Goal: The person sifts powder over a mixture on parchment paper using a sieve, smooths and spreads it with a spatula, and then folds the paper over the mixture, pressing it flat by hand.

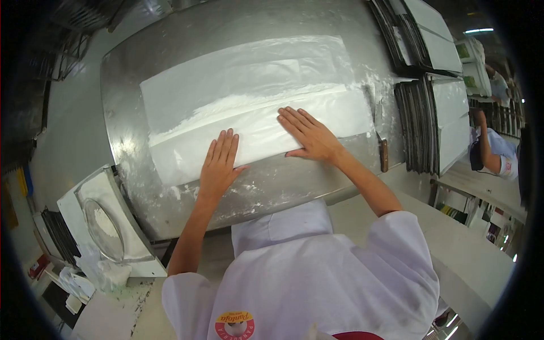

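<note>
A long translucent sheet (238, 73) lies on the steel table (306, 181), its near part folded over a long flat layer. White powder (226, 106) runs along the fold's far edge. My left hand (220, 163) rests flat on the folded part near its left end, fingers stretched forward. Further right, my right hand (309, 136) presses flat on the same part, its thumb apart at the near edge. Neither hand grips anything. To the right of the sheet lies a knife (383, 153) with a wooden handle.
Stacks of dark trays (418, 127) stand along the table's right edge. At the lower left sits a white scale (105, 226) with a round plate, a plastic bag (107, 272) beside it. A person (496, 150) in light clothing is at the far right.
</note>
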{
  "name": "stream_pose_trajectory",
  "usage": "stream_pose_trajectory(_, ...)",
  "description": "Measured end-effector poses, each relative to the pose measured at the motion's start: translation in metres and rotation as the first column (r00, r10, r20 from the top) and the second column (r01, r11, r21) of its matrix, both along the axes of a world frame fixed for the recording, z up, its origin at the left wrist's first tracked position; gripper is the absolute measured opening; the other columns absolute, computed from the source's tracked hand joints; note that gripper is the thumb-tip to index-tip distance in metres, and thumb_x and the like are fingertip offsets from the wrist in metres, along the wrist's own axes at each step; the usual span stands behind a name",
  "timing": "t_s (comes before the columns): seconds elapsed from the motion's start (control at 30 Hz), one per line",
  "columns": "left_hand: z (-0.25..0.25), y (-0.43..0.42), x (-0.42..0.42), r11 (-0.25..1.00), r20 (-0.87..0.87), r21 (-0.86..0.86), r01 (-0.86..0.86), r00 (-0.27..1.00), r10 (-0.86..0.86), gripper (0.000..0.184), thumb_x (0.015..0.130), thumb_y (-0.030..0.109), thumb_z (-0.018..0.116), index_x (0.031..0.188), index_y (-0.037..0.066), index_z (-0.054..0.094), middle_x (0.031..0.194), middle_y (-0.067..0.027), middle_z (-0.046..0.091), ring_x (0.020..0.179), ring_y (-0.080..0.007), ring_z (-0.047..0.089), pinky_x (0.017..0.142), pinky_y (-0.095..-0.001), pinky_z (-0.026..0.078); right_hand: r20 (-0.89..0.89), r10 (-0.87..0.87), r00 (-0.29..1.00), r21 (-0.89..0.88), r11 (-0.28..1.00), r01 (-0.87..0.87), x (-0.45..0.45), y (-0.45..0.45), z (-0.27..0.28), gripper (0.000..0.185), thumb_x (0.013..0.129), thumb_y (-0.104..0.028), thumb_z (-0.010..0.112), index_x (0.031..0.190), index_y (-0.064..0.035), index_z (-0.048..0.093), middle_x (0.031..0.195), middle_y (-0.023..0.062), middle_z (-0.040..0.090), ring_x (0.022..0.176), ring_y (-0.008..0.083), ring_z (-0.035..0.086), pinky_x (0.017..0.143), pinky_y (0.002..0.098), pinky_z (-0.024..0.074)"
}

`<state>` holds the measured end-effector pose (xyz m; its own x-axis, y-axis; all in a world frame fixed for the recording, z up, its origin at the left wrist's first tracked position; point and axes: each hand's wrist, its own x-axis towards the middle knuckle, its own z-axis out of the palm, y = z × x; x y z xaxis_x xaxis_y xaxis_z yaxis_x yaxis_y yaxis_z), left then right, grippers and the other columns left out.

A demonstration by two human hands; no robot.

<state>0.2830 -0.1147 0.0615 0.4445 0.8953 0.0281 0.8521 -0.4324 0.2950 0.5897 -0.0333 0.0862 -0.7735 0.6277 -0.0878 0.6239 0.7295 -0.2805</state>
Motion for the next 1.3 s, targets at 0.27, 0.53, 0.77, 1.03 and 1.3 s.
stream_pose_trajectory(0.27, 0.001, -0.007, -0.025, 0.996, -0.002, 0.004, -0.088, 0.996, 0.088, 0.102, 0.078, 0.049, 0.073, 0.154, -0.001, 0.027, 0.16, -0.0188, 0.027, 0.149, -0.0356, 0.026, 0.12, -0.0491, 0.026, 0.023, -0.113, 0.993, 0.006, 0.994, 0.113, 0.038, 0.002, -0.003, 0.105, 0.083, -0.069, 0.056, 0.155, 0.0002, 0.022, 0.162, 0.0173, 0.022, 0.151, 0.032, 0.019, 0.124, 0.0443, 0.018)
stream_pose_trajectory(0.53, 0.008, -0.018, -0.071, 0.989, -0.046, -0.029, -0.144, 0.989, 0.143, 0.105, 0.076, 0.048, 0.075, 0.154, -0.001, 0.025, 0.161, -0.0198, 0.024, 0.149, -0.0374, 0.022, 0.121, -0.0502, 0.024, -0.02, -0.274, 0.962, 0.012, 0.962, 0.274, 0.069, -0.005, 0.0, 0.105, 0.085, -0.068, 0.056, 0.155, 0.0022, 0.02, 0.162, 0.0205, 0.02, 0.151, 0.0353, 0.017, 0.124, 0.0448, 0.0181)
stream_pose_trajectory(0.77, 0.001, -0.024, -0.073, 0.994, -0.07, 0.036, -0.1, 0.992, 0.103, 0.1, 0.083, 0.066, 0.056, 0.154, 0.002, 0.028, 0.16, -0.0172, 0.03, 0.149, -0.0322, 0.026, 0.121, -0.0469, 0.025, 0.001, -0.181, 0.983, 0.024, 0.983, 0.181, 0.05, -0.016, -0.004, 0.102, 0.087, -0.063, 0.056, 0.157, -0.0008, 0.017, 0.164, 0.0195, 0.017, 0.152, 0.036, 0.015, 0.123, 0.05, 0.0148)
stream_pose_trajectory(1.03, 0.003, 0.002, -0.021, 0.997, -0.079, 0.039, 0.071, 0.995, -0.068, 0.094, 0.085, 0.059, 0.06, 0.153, 0.001, 0.031, 0.159, -0.0147, 0.031, 0.148, -0.0311, 0.028, 0.121, -0.0449, 0.026, -0.114, 0.146, 0.983, -0.056, 0.987, -0.154, -0.068, -0.021, -0.012, 0.087, 0.092, -0.053, 0.051, 0.157, -0.003, 0.02, 0.163, 0.0143, 0.022, 0.152, 0.0291, 0.018, 0.125, 0.0453, 0.0155)
stream_pose_trajectory(1.3, 0.001, -0.001, -0.035, 0.999, -0.083, 0.018, -0.029, 0.996, 0.031, 0.097, 0.083, 0.065, 0.059, 0.154, 0.005, 0.03, 0.159, -0.0118, 0.033, 0.149, -0.0262, 0.028, 0.122, -0.0414, 0.025, 0.026, -0.003, 1.0, -0.015, 1.0, 0.004, 0.003, 0.0, -0.002, 0.092, 0.093, -0.064, 0.046, 0.156, -0.0012, 0.021, 0.163, 0.0168, 0.021, 0.152, 0.0313, 0.016, 0.124, 0.0447, 0.0155)
